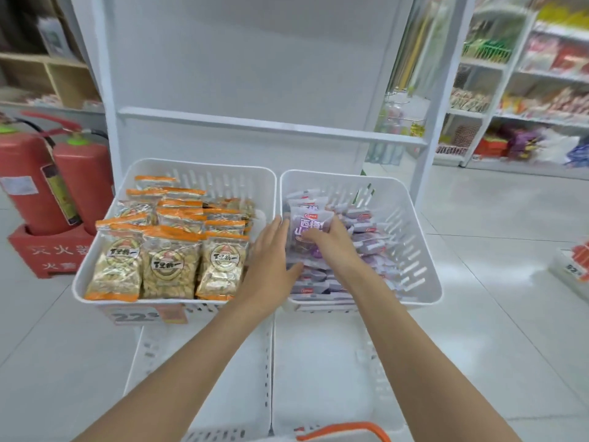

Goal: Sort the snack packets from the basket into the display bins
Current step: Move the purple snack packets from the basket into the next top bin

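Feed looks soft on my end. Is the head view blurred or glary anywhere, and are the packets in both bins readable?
Head view: light is even and shadows are faint. The orange packets are crisp with readable labels, while the purple packet in the right hand is softer. At right the shelves are smeared and the floor has a sheen. The uprights slant from the wide lens.

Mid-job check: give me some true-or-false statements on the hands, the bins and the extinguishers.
1. The orange packets lie in the left bin. True.
2. The right hand grips a purple packet over the right bin. True.
3. The left hand holds an orange packet. False: its fingers are straight and it holds nothing.
4. The fire extinguishers stand right of the bins. False: they stand left of them.
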Demonstrator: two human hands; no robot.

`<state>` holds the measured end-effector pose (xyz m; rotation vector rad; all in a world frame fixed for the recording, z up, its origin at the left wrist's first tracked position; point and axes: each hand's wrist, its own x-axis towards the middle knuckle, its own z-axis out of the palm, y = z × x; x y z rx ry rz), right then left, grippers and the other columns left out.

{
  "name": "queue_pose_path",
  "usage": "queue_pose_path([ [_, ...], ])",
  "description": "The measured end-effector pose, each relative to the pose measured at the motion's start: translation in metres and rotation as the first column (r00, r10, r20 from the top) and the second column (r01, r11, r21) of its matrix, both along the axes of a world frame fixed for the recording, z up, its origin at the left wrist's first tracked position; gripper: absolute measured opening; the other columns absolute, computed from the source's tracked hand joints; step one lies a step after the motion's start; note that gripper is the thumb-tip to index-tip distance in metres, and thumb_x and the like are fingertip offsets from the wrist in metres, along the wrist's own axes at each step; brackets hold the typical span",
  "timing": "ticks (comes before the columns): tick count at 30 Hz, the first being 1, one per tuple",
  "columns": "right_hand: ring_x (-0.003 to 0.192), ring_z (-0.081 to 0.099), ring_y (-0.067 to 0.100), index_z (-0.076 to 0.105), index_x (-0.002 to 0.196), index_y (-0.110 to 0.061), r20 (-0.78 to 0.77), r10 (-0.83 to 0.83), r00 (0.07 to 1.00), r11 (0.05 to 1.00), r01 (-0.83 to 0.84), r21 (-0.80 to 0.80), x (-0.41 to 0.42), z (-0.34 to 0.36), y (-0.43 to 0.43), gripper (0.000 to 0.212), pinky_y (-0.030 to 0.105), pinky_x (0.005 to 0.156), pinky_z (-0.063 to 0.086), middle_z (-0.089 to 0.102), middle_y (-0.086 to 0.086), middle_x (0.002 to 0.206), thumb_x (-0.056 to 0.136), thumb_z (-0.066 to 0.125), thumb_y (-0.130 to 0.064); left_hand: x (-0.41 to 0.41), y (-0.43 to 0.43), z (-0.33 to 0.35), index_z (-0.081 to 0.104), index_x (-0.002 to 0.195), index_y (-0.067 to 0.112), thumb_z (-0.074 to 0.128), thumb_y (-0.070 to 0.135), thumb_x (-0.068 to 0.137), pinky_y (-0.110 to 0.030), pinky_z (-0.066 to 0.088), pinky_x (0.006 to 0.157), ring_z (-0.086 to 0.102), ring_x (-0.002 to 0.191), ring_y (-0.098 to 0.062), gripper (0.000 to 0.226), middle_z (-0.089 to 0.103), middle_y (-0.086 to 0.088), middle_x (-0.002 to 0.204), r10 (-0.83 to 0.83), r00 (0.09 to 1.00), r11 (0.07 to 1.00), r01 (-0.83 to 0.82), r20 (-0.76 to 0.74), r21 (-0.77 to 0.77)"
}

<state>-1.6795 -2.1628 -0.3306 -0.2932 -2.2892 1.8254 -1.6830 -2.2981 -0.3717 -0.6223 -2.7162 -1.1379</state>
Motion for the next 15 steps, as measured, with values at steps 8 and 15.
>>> queue_pose_path([
  [8, 0.1, 0.061, 0.038, 0.054, 0.118, -0.002, 0.03, 0.11, 0.993, 0.983, -0.114, 0.147, 0.0, -0.01, 0.005, 0.043, 0.047, 0.091, 0.052, 0.062, 0.024, 0.112, 0.087, 0.067, -0.028, 0.006, -0.002, 0.002, 0.013, 0.157, 0.031, 0.059, 0.022, 0.098, -0.036, 0.009, 0.123, -0.001, 0.151, -0.011, 0.074, 0.004, 0.008, 0.165, -0.023, 1.0, 0.997, 0.024, -0.019, 0.068],
  [15, 0.084, 0.065, 0.018, 0.064, 0.112, -0.002, -0.084, 0.011, 0.996, 0.973, 0.009, 0.23, 0.009, -0.018, 0.011, 0.027, 0.02, 0.068, 0.051, 0.071, 0.009, 0.101, 0.091, 0.068, -0.017, 0.013, -0.001, 0.006, 0.02, 0.155, 0.031, 0.061, 0.023, 0.097, -0.036, 0.016, 0.119, -0.007, 0.151, -0.013, 0.072, -0.008, 0.007, 0.165, 0.013, 1.0, 0.999, -0.014, 0.024, 0.042],
])
